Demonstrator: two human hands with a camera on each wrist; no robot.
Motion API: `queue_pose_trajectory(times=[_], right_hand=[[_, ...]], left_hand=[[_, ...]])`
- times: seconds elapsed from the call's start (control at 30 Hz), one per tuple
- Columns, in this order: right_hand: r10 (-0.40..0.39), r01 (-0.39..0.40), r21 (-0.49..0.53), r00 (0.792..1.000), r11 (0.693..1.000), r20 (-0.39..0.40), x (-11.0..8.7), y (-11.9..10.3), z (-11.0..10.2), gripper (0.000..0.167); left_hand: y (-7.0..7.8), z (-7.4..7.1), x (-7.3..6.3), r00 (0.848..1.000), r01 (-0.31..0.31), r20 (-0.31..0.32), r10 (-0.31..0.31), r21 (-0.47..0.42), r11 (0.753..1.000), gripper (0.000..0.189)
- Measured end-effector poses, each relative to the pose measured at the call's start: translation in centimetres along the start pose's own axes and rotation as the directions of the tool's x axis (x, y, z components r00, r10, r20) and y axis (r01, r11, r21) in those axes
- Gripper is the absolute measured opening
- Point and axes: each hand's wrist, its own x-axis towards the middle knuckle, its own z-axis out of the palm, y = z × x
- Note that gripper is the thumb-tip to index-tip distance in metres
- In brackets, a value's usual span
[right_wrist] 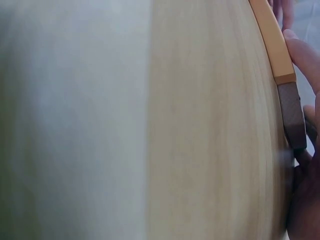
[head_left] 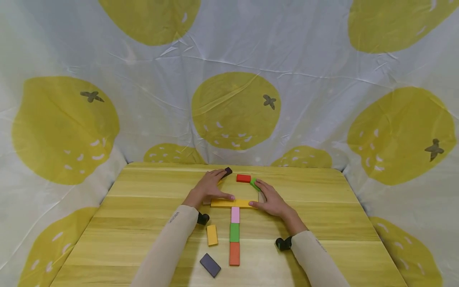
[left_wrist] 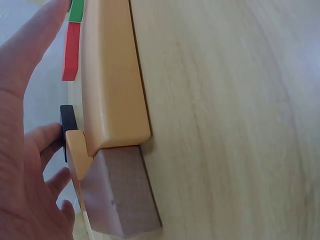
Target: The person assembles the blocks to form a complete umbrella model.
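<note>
My left hand (head_left: 210,186) lies over the left of a block outline, fingers extended and spread. Its fingertips touch a black block (head_left: 227,172) near a yellow block (left_wrist: 79,150); the thumb lies along a horizontal row of yellow blocks (head_left: 223,203). My right hand (head_left: 271,200) reaches in from the other side. Its fingers rest at a tilted green block (head_left: 254,184) and a brown block (head_left: 261,197), its thumb at the row's right end. A red block (head_left: 244,178) lies at the top. Another brown block (left_wrist: 122,195) abuts the row's left end.
Below the row, a pink block (head_left: 235,214), a green block (head_left: 234,232) and an orange-red block (head_left: 234,254) form a straight column. A loose yellow block (head_left: 212,235) and a dark grey block (head_left: 210,265) lie left of it. A lemon-print cloth (head_left: 233,52) hangs behind the wooden table (head_left: 143,223).
</note>
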Motion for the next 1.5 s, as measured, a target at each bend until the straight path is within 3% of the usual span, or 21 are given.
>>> queue_pose_trajectory(times=[0.5,0.67,1.13,1.5], right_hand=[[0.004,-0.004,-0.005,1.000,1.000,-0.004,0.0,-0.2,-0.2,0.096],[0.009,-0.009,-0.010,1.000,1.000,-0.001,0.1,-0.2,-0.1,0.096],[0.003,-0.003,0.012,1.000,1.000,-0.001,0.0,-0.8,-0.6,0.094],[0.006,-0.006,0.022,1.000,1.000,0.005,-0.1,-0.8,-0.6,0.094]], left_hand=[[0.4,-0.3,-0.2,0.997,-0.066,0.045,0.067,-0.026,0.997,0.117],[0.4,-0.4,-0.5,0.995,-0.092,0.032,0.093,-0.036,0.995,0.111],[0.5,-0.7,-1.7,0.998,-0.062,0.023,0.063,-0.043,0.997,0.109],[0.4,-0.4,-2.0,0.997,-0.077,0.011,0.078,-0.073,0.994,0.106]])
